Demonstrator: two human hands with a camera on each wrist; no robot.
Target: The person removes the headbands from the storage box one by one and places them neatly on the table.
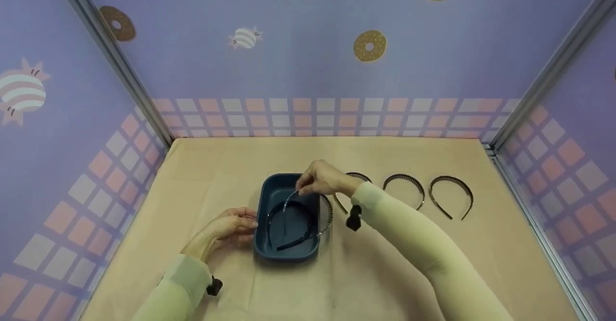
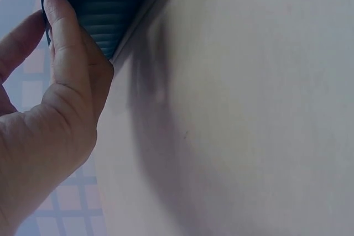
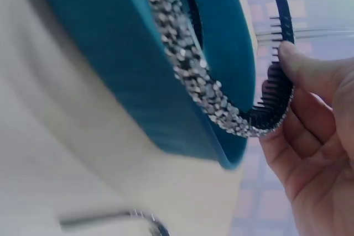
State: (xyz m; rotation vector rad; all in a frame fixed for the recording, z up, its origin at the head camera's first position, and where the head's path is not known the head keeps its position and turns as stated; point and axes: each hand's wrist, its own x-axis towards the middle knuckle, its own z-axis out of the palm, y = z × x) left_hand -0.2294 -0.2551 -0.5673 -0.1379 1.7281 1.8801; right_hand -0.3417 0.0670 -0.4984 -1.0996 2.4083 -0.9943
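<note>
Bin (image 1: 286, 257) on table (image 1: 394, 273), just left of centre in the head view, one dark band (image 1: 296, 243) lying inside. Left hand (image 1: 231, 224) at the bin's left side; in the left wrist view, upper left, its fingers appear to pinch the rim. Right hand (image 1: 323, 179) over the bin's upper right corner, thumb and fingers pinching the held band (image 3: 199, 75) near its bend. Held band: glittering outer face, comb teeth inside. One arm hangs over the bin's interior; the arc past the bin's right edge looks to be the other arm, though the hand covers the join in the head view. Three more lie in a row, right of centre: left loose band (image 1: 360, 175), middle loose band (image 1: 404, 175), right loose band (image 1: 467, 188). Step in hand, as judged: putting the held band into the bin, left hand steadying; release not yet made. Next move probably calls for a shift leftward so both arms clear the right rim, then lowering near the dark band and parting the fingers. Possible snag: teeth catching the rim.
</note>
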